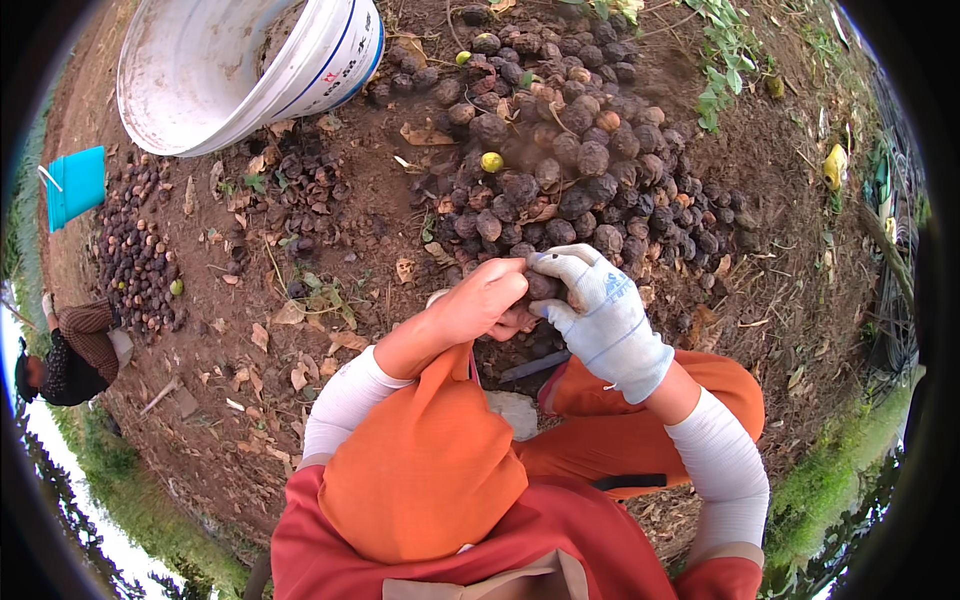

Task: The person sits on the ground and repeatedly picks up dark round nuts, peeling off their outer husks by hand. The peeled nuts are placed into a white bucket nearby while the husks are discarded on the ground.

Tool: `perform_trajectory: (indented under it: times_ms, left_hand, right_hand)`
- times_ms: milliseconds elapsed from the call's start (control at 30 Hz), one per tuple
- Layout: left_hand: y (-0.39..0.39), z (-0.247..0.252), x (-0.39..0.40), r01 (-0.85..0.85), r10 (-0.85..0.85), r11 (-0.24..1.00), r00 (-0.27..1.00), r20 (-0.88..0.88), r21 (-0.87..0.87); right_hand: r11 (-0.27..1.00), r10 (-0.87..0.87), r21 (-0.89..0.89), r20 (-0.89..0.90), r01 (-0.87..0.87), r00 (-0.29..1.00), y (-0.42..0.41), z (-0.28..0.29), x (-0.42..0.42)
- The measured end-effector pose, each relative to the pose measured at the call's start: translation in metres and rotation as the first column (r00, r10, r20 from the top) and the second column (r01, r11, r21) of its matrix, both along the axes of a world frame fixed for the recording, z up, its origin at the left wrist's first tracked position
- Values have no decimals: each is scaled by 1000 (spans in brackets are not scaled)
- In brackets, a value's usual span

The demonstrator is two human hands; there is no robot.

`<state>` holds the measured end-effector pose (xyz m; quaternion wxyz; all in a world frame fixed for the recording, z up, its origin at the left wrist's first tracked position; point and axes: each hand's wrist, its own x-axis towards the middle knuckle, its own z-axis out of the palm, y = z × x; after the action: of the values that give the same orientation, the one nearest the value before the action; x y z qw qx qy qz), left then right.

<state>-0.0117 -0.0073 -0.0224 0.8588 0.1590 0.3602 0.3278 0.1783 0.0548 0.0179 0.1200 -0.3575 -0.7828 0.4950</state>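
A dark, round husked nut point(541, 285), probably a walnut, sits between my two hands, just above the near edge of a large nut pile point(592, 157). My right hand point(611, 322), in a pale knitted glove, grips it from the right with thumb and fingers. From the left, my bare left hand point(487, 296) presses against the same nut with curled fingers, which hide part of it. Below the hands, a flat grey bar or blade point(534, 366) lies near my feet. A pale stone point(514, 412) rests between my orange-trousered legs.
A large white plastic bucket point(202, 75) lies tilted at upper left. Dark husk scraps point(311, 180) lie below it. Farther left are a second nut pile point(139, 255), a teal bucket point(76, 187) and a seated person point(75, 352). A wooden-handled tool point(161, 396) lies on the soil.
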Motion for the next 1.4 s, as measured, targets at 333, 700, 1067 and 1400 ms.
perform_trajectory:
  times_ms: [333, 700, 1067, 1400]
  left_hand:
    - [-3, 1, 6, -77, 76, 997, 997, -24, -13]
    - [0, 3, 3, -214, 213, 977, 976, -34, -19]
    - [-5, -3, 9, -29, 148, 961, 896, -418, 277]
    - [-4, 1, 9, -157, 212, 973, 898, -385, 168]
  right_hand:
    - [977, -167, -139, -12, 164, 986, 2, 3, -3]
    - [666, -407, -689, -16, 285, 913, 18, 6, -5]
    - [999, -41, -28, 50, 42, 998, 6, -13, 0]
    - [801, -243, -558, 24, 214, 970, 12, 2, -6]
